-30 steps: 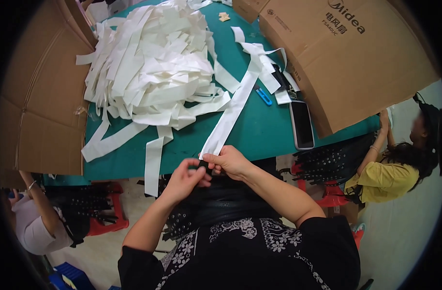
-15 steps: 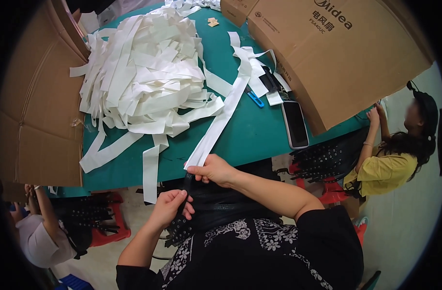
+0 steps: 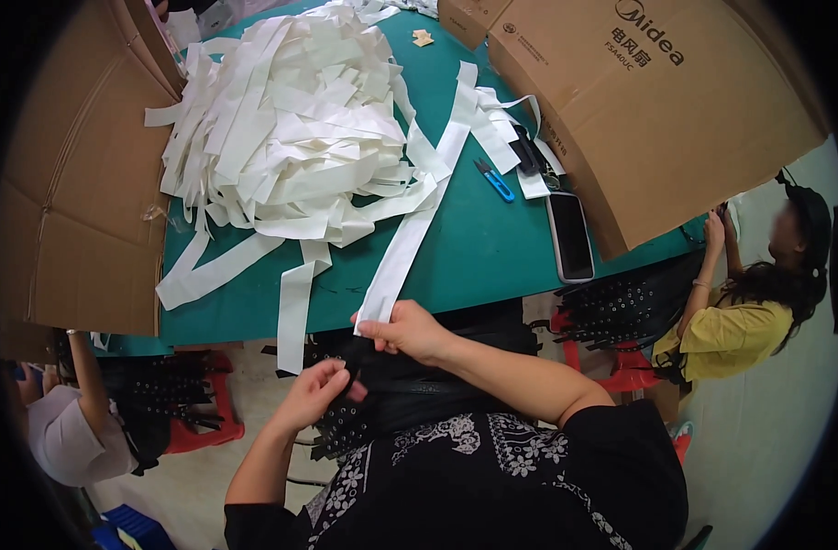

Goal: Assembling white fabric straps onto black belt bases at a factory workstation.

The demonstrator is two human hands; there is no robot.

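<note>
White strip: its lower end is held at the centre of the frame; the rest is laid across the green table, up from the grip.
Strip's long axis: slanted from lower centre toward upper right, the free end of the white strip pointed at the top of the frame.
Right hand: nearer; the strip's end is pinched between thumb and fingers.
Left hand: set lower left of that end, apart from it; fingers curled, but whether anything dark is grasped cannot be told.
Strip pile: heaped at upper left.
Blue snips: placed right of the strip.
</note>
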